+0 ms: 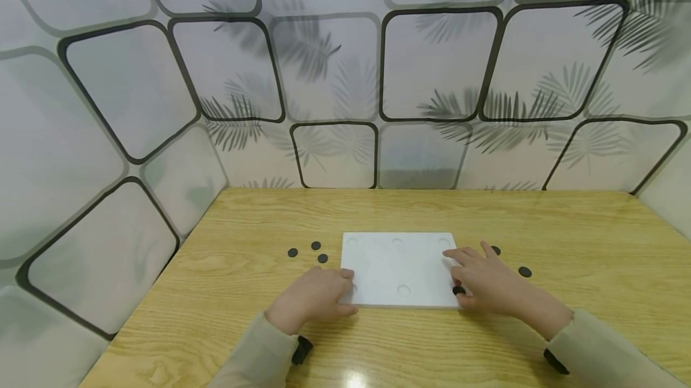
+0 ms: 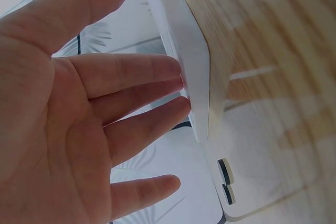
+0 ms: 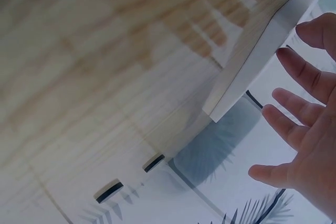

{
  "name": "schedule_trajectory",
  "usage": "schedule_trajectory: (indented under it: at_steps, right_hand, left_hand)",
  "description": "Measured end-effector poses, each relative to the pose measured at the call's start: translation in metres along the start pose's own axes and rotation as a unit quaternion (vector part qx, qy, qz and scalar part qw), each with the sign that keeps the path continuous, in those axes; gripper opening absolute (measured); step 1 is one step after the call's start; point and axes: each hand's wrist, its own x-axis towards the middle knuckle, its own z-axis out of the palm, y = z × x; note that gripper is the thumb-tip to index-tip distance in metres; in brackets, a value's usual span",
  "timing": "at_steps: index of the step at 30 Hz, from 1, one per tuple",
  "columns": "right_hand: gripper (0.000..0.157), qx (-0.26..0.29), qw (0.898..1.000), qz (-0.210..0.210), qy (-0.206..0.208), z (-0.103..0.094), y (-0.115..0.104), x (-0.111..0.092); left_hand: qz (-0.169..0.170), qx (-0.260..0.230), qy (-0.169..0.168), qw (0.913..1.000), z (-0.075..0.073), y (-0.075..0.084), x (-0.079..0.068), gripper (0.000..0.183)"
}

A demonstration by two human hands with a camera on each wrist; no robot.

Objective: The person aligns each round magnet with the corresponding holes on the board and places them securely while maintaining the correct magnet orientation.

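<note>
A white rectangular board (image 1: 402, 265) with shallow round recesses lies on the table. My left hand (image 1: 318, 295) is at its left side, fingers extended with the fingertips (image 2: 176, 69) right at the edge, and one near recess is partly hidden beneath them. At the board's near right corner, my right hand (image 1: 488, 286) pinches a small black disc (image 1: 459, 290) between thumb and index finger, close over the surface. The right hand's other fingers (image 3: 289, 121) are spread. In the left wrist view the left thumb stands apart from the fingers.
Three black discs (image 1: 322, 258) lie on the wooden table (image 1: 259, 220) left of the board. To its right are two more, one disc (image 1: 525, 271) in the open and another (image 1: 496, 250) partly behind the right hand. A patterned wall (image 1: 335, 154) rises behind the table.
</note>
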Motion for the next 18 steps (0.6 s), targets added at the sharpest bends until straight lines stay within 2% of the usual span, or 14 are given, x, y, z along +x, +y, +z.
schedule_trajectory:
  at_steps: [12,18]
  right_hand:
    - [0.025,-0.005,1.0,0.021,-0.014,-0.0018,0.0006,-0.0002]
    - [0.026,-0.006,0.999,0.035,0.002,-0.004,0.0033,-0.0045]
  left_hand:
    - [-0.002,-0.004,-0.001,1.0,-0.0004,0.0012,0.0007,0.028]
    - [-0.005,-0.006,-0.005,1.0,-0.0006,0.0019,0.0003,0.029]
